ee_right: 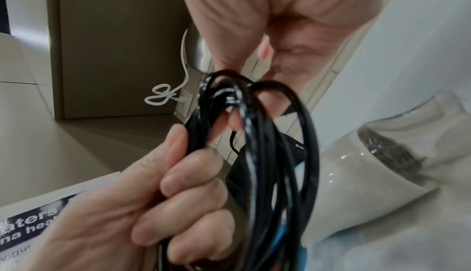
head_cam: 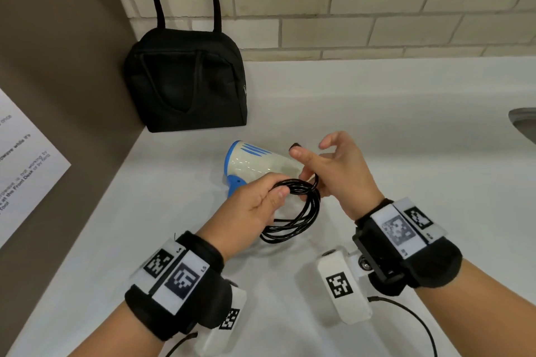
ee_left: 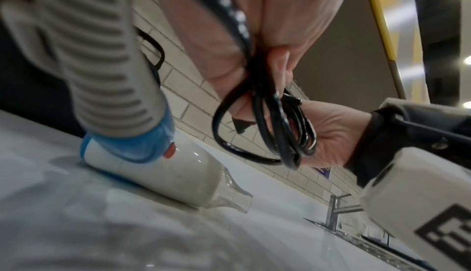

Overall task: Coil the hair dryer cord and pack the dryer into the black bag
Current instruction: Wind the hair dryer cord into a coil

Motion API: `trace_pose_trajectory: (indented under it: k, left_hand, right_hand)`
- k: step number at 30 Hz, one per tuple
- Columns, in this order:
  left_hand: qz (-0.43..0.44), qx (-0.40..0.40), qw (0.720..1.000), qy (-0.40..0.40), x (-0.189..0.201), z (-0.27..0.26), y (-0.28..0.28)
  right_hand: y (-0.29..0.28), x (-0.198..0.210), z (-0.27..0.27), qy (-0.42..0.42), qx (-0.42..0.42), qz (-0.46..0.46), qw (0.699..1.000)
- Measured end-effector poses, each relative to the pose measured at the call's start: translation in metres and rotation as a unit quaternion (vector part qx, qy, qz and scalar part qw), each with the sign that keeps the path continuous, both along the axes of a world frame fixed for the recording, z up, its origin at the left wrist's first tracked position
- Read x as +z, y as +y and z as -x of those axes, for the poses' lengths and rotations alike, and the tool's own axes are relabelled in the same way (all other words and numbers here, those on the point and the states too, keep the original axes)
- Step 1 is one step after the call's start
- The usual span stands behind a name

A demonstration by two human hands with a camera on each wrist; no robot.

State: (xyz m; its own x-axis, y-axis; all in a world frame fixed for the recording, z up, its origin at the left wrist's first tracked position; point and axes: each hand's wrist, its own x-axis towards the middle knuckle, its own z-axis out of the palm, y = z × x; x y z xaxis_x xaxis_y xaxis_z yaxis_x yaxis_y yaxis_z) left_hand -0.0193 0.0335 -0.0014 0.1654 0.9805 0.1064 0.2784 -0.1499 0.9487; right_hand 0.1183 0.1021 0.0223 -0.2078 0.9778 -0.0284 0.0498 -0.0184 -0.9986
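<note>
Currently the black cord (head_cam: 298, 206) of the hair dryer is gathered into several loops, and the bundle is gripped by the left hand (head_cam: 255, 200), whose fingers (ee_right: 193, 186) are curled around the strands. The loops hang down from this hand toward the white countertop (head_cam: 377, 113). The upper end of the bundle is held by the right hand (head_cam: 339, 171): its lower fingers are closed on the cord, while the index finger and the thumb are raised and spread. A small black piece (head_cam: 295, 145) is seen at the tip of one raised finger; whether it is the plug cannot be told.

The hair dryer (head_cam: 255, 165) is laid on its side on the countertop, just beyond the two hands. Its body is cream-white with a blue rear ring and blue stripes, and the blue handle is partly hidden behind the left hand. In the left wrist view a clear nozzle (ee_left: 234, 194) is seen at its front and a red switch (ee_left: 169, 151) on the blue part.

The black bag (head_cam: 185, 81) is stood upright at the far left corner, against the brown side wall (head_cam: 58, 66) and near the tiled back wall (head_cam: 348, 9), well apart from the dryer. Its handles are raised. A printed paper notice (head_cam: 26, 165) is fixed on the brown wall at the left. At the right edge a part of a sink (head_cam: 525, 122) is visible.
</note>
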Motion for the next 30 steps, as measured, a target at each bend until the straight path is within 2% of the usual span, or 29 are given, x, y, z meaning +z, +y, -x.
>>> trace_pose_trajectory:
  k: [5, 9, 12, 17, 19, 24, 28, 30]
  left_hand:
    - [-0.021, 0.042, 0.998, -0.042, 0.002, 0.006, 0.003]
    - [-0.050, 0.045, 0.997, -0.032, 0.004, 0.006, 0.003]
    - [-0.077, 0.059, 0.995, -0.017, 0.005, 0.001, 0.003]
    - [-0.121, 0.106, 0.986, 0.042, 0.001, -0.004, 0.006]
    - [-0.106, 0.132, 0.985, 0.039, 0.000, -0.003, 0.007]
    - [-0.006, 0.101, 0.995, -0.024, 0.004, -0.003, 0.008]
    - [0.012, 0.077, 0.986, -0.146, 0.007, -0.001, 0.007]
    - [0.022, 0.055, 0.983, -0.173, 0.006, 0.001, 0.007]
  right_hand:
    - [-0.011, 0.006, -0.004, -0.074, 0.095, -0.057, 0.991]
    - [-0.013, 0.006, -0.009, -0.102, 0.160, -0.066, 0.980]
    - [-0.014, 0.000, -0.006, -0.118, 0.124, -0.102, 0.980]
    - [-0.018, -0.009, 0.001, -0.049, 0.050, -0.139, 0.988]
    - [-0.019, -0.010, 0.004, -0.012, 0.028, -0.139, 0.990]
    - [-0.017, -0.011, 0.010, 0.082, -0.016, -0.092, 0.992]
    - [-0.009, -0.013, 0.009, 0.069, 0.008, -0.048, 0.996]
    - [-0.005, -0.016, 0.006, 0.060, 0.049, -0.009, 0.997]
